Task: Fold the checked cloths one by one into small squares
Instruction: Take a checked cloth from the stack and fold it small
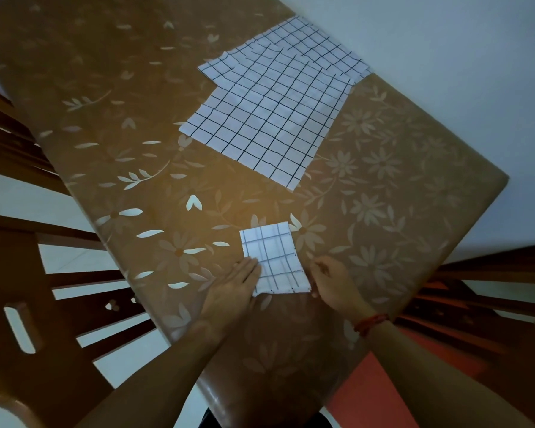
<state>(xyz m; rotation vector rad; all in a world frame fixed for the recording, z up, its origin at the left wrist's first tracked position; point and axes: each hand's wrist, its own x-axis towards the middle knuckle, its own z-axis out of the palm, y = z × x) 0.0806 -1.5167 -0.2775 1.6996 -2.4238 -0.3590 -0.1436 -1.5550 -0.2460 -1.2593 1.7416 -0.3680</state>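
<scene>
**One cloth nearly squared, pile left to fold**

Folded cloth (273, 261) lies near the table (414, 186) edge. Left hand (238, 282) lies flat, pressing its left side. Right hand (331, 282) is at its right edge; grip unclear. Several flat cloths (266, 118) overlap farther up, unfolded. Most of the task probably remains.

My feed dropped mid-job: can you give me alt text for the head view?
A person's left hand presses flat on the left edge of a small folded cloth near the front of the table, while the right hand meets its right edge, grip unclear. Farther back lie unfolded checked cloths, overlapping.
</scene>
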